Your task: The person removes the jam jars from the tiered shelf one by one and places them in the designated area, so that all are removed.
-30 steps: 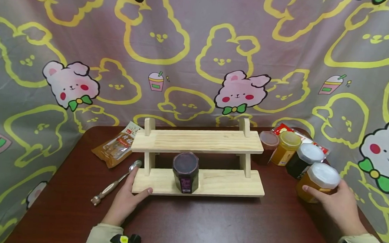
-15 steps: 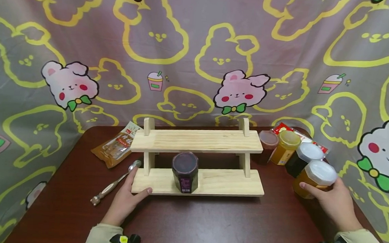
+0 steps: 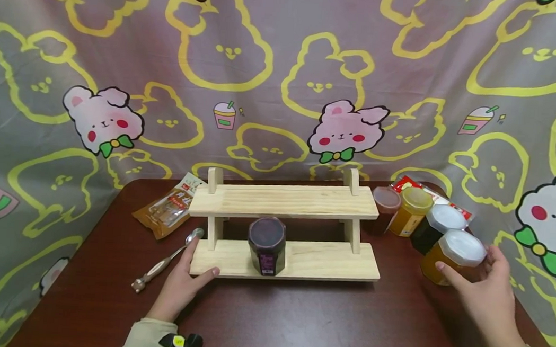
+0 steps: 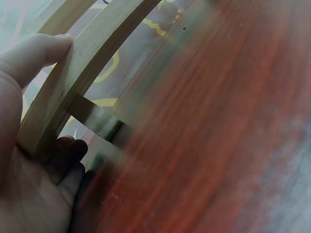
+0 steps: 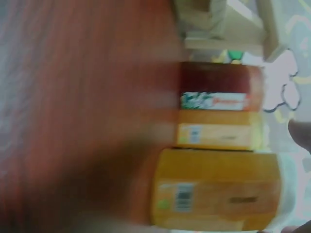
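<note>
My left hand point(image 3: 182, 282) grips the left end of the two-tier wooden shelf point(image 3: 320, 261), thumb on top and fingers underneath in the left wrist view. A dark jar with a purple label point(image 3: 266, 247) stands on the lower tier. At the right, an amber jar with a white lid point(image 3: 440, 260) stands on the table, its label facing the right wrist camera. Around it my right hand point(image 3: 487, 298) is loosely spread, the thumb apart from the jar in the right wrist view and the fingers beside its lid.
Behind the amber jar stand a black jar with a white lid point(image 3: 427, 233), a yellow-lidded jar point(image 3: 409, 213) and a dark red jar point(image 3: 386, 204). A red-and-white packet point(image 3: 462, 211) lies behind them. Left are a brown snack packet point(image 3: 168, 209) and a metal spoon point(image 3: 157, 269). Patterned cloth hangs behind.
The amber jar has shifted slightly left and back towards the other jars. My right hand has loosened from it and its fingers have spread. The left hand stays on the shelf.
</note>
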The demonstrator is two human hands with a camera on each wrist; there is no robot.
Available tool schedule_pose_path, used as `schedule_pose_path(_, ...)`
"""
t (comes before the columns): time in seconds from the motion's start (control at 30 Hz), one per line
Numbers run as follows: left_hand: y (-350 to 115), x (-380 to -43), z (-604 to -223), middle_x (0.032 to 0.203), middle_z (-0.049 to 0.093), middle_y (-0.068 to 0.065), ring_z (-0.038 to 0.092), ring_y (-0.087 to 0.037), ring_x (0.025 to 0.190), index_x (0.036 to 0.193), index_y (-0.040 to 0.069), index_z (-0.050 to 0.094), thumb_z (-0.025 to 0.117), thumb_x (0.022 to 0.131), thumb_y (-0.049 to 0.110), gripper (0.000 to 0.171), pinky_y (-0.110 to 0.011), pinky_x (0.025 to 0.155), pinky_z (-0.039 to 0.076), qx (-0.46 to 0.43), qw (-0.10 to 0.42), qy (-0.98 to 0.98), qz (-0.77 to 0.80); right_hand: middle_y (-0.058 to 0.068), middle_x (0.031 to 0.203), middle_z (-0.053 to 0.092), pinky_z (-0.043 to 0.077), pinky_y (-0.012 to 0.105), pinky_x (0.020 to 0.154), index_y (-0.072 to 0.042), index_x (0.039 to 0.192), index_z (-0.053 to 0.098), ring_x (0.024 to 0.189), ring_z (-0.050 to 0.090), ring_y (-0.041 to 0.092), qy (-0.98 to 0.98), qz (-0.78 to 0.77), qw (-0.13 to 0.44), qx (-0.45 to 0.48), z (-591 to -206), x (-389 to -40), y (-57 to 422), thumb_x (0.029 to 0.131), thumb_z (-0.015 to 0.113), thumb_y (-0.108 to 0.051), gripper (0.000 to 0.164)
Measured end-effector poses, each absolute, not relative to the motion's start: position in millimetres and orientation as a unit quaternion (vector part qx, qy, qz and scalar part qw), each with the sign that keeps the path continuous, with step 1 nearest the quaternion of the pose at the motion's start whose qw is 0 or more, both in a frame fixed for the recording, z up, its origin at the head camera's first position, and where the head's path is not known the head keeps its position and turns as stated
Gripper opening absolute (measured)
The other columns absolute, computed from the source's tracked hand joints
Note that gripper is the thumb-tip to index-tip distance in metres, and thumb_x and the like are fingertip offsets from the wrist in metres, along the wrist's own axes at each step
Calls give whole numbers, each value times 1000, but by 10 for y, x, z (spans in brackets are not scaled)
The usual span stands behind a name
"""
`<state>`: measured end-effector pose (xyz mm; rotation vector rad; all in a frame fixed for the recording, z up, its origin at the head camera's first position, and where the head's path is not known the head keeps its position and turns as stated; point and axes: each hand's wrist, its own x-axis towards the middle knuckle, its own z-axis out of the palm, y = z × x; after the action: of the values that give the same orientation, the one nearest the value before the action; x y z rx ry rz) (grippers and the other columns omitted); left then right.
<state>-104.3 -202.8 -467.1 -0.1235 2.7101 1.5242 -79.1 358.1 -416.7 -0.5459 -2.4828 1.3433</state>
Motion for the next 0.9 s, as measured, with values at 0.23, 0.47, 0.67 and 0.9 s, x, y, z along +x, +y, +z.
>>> schedule_pose_path(0.23, -2030, -1037, -4672, 163, 22, -22, 23, -37, 149, 162, 12, 13, 79, 87, 38, 103, -55, 119, 18, -40, 14, 872, 488, 17, 166, 13, 12, 45, 122, -11, 161, 7, 153, 13, 30, -836, 472, 187, -208, -3907, -697, 3357, 91, 75, -19, 98)
schedule_pose_path(0.47, -2026, -1052, -4672, 163, 22, -22, 22, -37, 149, 162, 13, 13, 79, 87, 39, 104, -56, 119, 18, -46, 19, 873, 486, 12, 165, 19, 12, 30, 121, -17, 161, 12, 153, 16, 25, -831, 492, 207, -155, -3703, -635, 3045, 89, 76, -13, 97)
schedule_pose_path(0.67, -2020, -1048, -4669, 163, 22, -22, 22, -37, 149, 162, 13, 13, 79, 87, 39, 104, -56, 119, 18, -48, 20, 871, 488, 13, 161, 29, 19, 6, 110, -11, 159, 20, 150, 26, 21, -840, 490, 213, -93, -3645, -631, 2784, 85, 80, -6, 95)
schedule_pose_path(0.9, -2030, -1040, -4684, 163, 22, -21, 22, -36, 149, 162, 12, 13, 80, 87, 37, 104, -55, 119, 17, -38, 11, 865, 500, 16, 152, 42, 28, 7, 107, -7, 155, 29, 140, 38, 9, -827, 517, 221, -10, -3669, -642, 2471, 78, 82, 7, 94)
